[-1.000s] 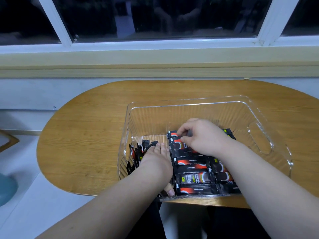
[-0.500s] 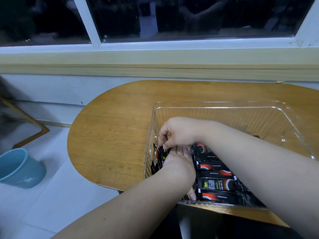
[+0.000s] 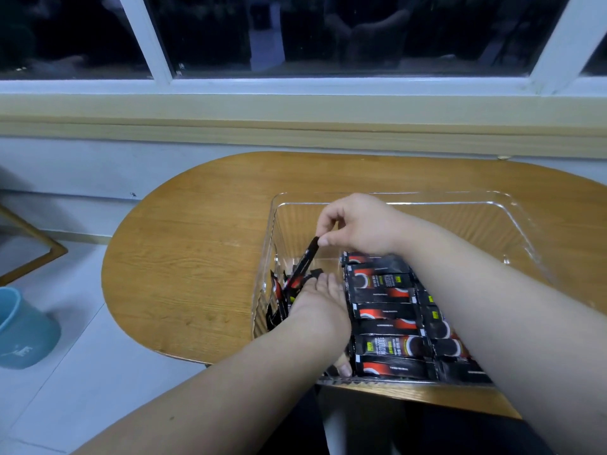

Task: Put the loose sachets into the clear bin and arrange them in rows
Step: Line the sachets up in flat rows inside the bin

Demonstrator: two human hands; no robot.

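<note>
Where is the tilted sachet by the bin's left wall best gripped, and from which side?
By its raised top end, from above: the sachet stands tilted, its lower end wedged among loose sachets between the left hand and the bin wall. The right hand pinches that end.

The person has two bare forearms (image 3: 230, 389), thick and smooth, bare right out to the edge of the picture. The left hand (image 3: 320, 303) and the right hand (image 3: 358, 224) are bare too. The thumb nails (image 3: 345, 369) are short and plain.
</note>
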